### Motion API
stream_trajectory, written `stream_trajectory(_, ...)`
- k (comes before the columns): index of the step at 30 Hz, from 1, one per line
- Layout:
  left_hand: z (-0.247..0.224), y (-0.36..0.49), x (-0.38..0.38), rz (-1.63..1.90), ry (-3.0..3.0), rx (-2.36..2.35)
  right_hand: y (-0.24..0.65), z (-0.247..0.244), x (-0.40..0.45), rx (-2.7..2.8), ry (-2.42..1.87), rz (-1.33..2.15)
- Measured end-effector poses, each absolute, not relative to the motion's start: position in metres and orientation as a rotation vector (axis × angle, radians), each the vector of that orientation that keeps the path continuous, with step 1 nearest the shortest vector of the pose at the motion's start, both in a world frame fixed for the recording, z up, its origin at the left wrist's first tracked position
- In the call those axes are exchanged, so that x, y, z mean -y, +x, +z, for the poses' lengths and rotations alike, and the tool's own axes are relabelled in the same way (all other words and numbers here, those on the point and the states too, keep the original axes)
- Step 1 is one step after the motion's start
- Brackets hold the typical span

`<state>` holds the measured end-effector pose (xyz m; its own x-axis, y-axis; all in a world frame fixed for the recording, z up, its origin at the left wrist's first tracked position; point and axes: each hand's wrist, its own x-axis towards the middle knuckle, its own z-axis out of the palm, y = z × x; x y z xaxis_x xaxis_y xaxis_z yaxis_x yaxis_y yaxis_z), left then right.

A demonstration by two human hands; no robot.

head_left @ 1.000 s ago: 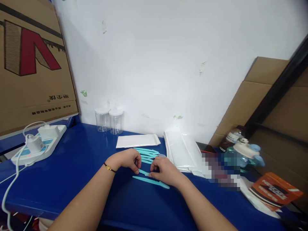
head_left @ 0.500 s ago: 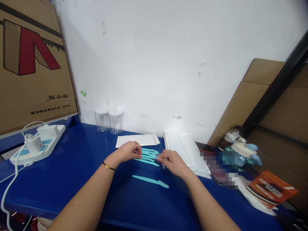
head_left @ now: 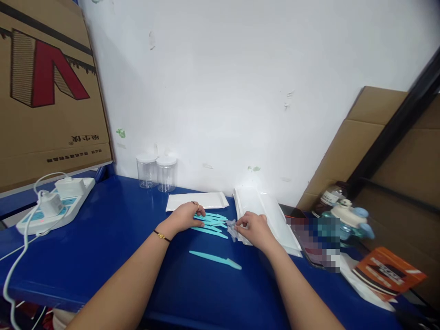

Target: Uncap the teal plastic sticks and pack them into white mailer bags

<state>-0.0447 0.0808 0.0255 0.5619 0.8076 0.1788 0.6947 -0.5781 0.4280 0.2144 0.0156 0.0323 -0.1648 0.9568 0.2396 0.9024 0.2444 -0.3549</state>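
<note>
A bunch of turquoise eyebrow razors (head_left: 213, 222) lies fanned out on the blue table, blade ends toward the right. My left hand (head_left: 187, 216) is closed over their handle ends, with thumb and fingers pinching a razor. Just right of the bunch is a small heap of translucent plastic blade caps (head_left: 231, 229). Over this heap, my right hand (head_left: 255, 228) has its fingertips pinched together on what looks like one cap; its fingers partly hide it. One separate razor (head_left: 215, 259) lies nearer to me, touched by neither hand.
Behind the hands lie a flat white packet (head_left: 195, 200) and white plastic bags (head_left: 275, 224). Two clear jars (head_left: 167, 176) stand by the wall. A power strip (head_left: 74, 201) with cables is at left. At right are a phone (head_left: 309, 247), a teal bottle (head_left: 347, 224) and an orange pouch (head_left: 390, 272).
My right hand has moved slightly right, away from the razor tips and onto the caps, which now show more. My left hand stays at the razors, its fingers shifted a little.
</note>
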Motion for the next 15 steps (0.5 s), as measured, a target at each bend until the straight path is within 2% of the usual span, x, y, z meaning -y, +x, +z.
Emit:
stream_trajectory(3,0.038,-0.040,-0.064,0.489,2.451,-1.113,0.216,0.040,-0.005,2.136,-1.600,0.346)
stream_trajectory(8,0.042,-0.025,-0.039,0.092,2.416,-0.847,0.211,0.041,0.011,2.416,-1.534,0.781)
stream_trajectory(15,0.032,-0.018,-0.037,0.038,2.364,-0.822,0.205,0.030,0.013,2.422,-1.547,0.778)
